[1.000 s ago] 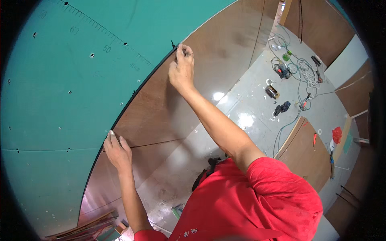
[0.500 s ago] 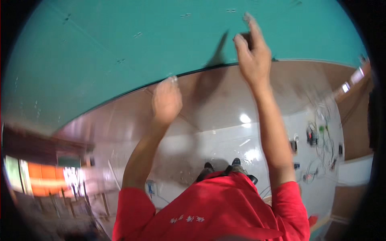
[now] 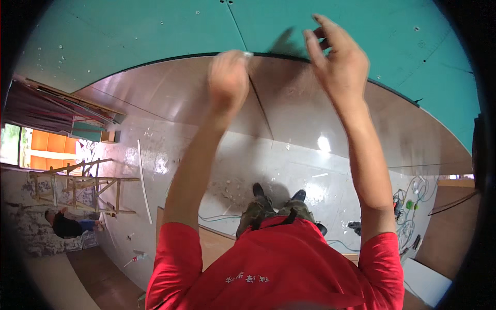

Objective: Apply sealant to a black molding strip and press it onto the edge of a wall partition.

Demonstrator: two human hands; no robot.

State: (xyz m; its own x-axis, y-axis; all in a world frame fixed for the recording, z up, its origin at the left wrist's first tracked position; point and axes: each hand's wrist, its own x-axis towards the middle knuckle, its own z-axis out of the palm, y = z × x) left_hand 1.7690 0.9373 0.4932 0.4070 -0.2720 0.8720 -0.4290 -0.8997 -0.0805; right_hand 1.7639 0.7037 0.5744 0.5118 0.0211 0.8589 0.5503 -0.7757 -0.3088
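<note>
A green board (image 3: 181, 31) with screw marks and a seam stretches across the top of the view. Along its lower edge runs a glossy brownish panel (image 3: 170, 88). My left hand (image 3: 228, 80), a little blurred, is curled at the board's edge close to the seam. Something small and pale (image 3: 248, 54) shows at its fingertips; its kind cannot be made out. My right hand (image 3: 345, 64) is raised in front of the board farther right, thumb and forefinger apart. Nothing visible is in it, though its other fingers are partly hidden.
Cables (image 3: 413, 194) and tools lie on the pale floor (image 3: 243, 165) at right. A wooden trestle frame (image 3: 101, 181) stands at left, near a person in a dark top (image 3: 67, 226). One long white strip (image 3: 144, 181) lies on the floor.
The view has shifted along the board, bringing its seam and the person at left into sight. My left hand has moved up and right; my right hand sits slightly farther right, fingers still apart.
</note>
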